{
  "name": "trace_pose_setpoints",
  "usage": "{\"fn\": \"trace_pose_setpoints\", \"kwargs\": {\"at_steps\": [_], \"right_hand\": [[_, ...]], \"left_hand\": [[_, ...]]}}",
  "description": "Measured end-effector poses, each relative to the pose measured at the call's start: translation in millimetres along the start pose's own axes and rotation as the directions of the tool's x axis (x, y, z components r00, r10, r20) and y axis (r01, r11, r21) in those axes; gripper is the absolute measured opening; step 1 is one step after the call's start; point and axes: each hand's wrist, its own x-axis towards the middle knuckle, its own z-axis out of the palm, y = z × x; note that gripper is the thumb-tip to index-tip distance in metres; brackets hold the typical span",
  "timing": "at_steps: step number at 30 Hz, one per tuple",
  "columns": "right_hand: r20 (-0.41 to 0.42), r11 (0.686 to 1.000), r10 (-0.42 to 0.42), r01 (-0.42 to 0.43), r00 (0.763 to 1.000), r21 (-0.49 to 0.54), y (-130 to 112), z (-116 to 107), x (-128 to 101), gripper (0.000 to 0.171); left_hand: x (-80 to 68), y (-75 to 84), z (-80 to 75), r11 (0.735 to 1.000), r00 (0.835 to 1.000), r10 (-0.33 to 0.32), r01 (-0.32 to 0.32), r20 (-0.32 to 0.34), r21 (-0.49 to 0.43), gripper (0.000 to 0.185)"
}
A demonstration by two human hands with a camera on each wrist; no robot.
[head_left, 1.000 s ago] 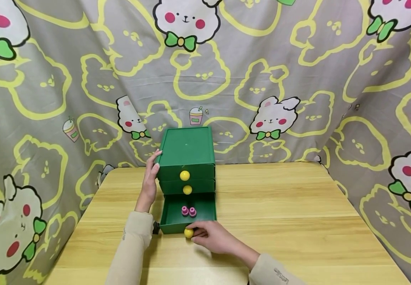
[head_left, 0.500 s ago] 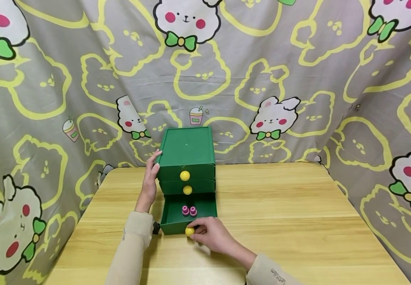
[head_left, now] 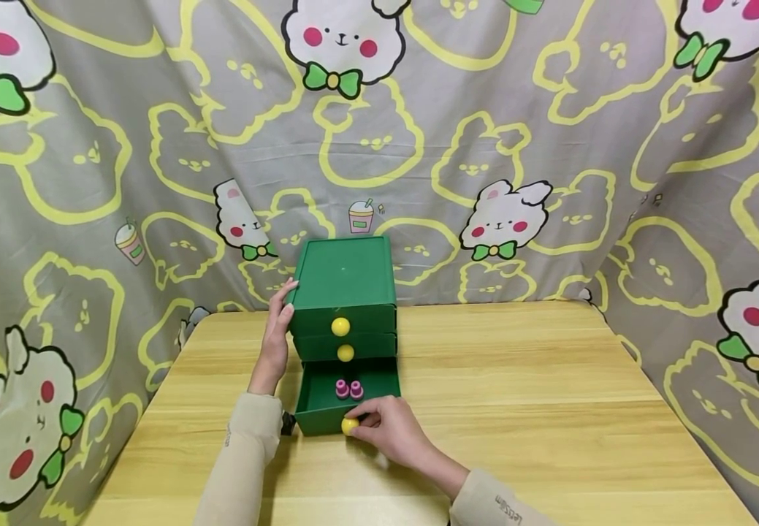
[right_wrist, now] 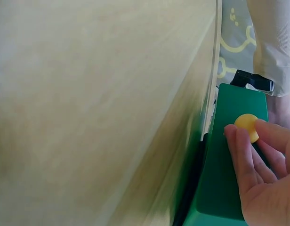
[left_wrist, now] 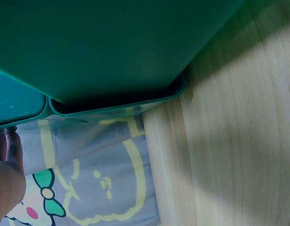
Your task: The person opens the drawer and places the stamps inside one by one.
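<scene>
A green drawer cabinet [head_left: 343, 272] stands towards the back of the table, with yellow ball knobs on its drawers. Its bottom drawer [head_left: 318, 421] is pulled out, and two small pink pegs [head_left: 349, 389] stand inside. My right hand [head_left: 394, 432] pinches the bottom drawer's yellow knob [head_left: 349, 427] between thumb and fingers; the right wrist view shows the same knob [right_wrist: 247, 125] in the grip. Against the cabinet's upper left side rests my left hand [head_left: 277, 336], fingers extended. Only part of the left hand [left_wrist: 8, 174] appears in the left wrist view.
The wooden table [head_left: 517, 394] extends to the right of the cabinet. A patterned curtain [head_left: 379, 146] hangs behind and on both sides of it. The upper two drawers, with yellow knobs [head_left: 340, 326], are pushed in.
My right hand has shifted slightly up in the head view, keeping its pinch on the knob. The bottom drawer stays pulled out, and the left hand stays on the cabinet's side.
</scene>
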Motion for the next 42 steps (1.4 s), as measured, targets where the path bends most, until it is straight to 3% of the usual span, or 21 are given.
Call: {"fn": "trace_pose_setpoints", "kwargs": {"at_steps": [7,11,21,31,42], "right_hand": [[-0.004,1.0,0.012,-0.012,1.0,0.001,0,1,2,0.018],[-0.009,1.0,0.012,-0.012,1.0,0.004,1,1,4,0.017],[-0.029,1.0,0.008,-0.008,1.0,0.0,2,-1,15,0.015],[-0.046,1.0,0.001,-0.002,0.999,-0.004,5,-4,28,0.015],[-0.072,1.0,-0.011,0.009,0.997,-0.026,9,-8,43,0.013]], "left_hand": [[-8.0,28.1,5.5,1.0,1.0,-0.003,0.004,0.013,-0.004,0.054],[-9.6,34.5,6.8,1.0,1.0,0.002,-0.002,0.018,-0.001,0.054],[-9.7,31.9,6.3,1.0,1.0,-0.001,0.0,0.015,0.003,0.053],[0.0,-3.6,-1.1,1.0,1.0,0.017,-0.017,-0.001,0.002,0.052],[0.7,-6.9,-1.4,1.0,1.0,0.028,-0.028,0.002,-0.008,0.051]]}}
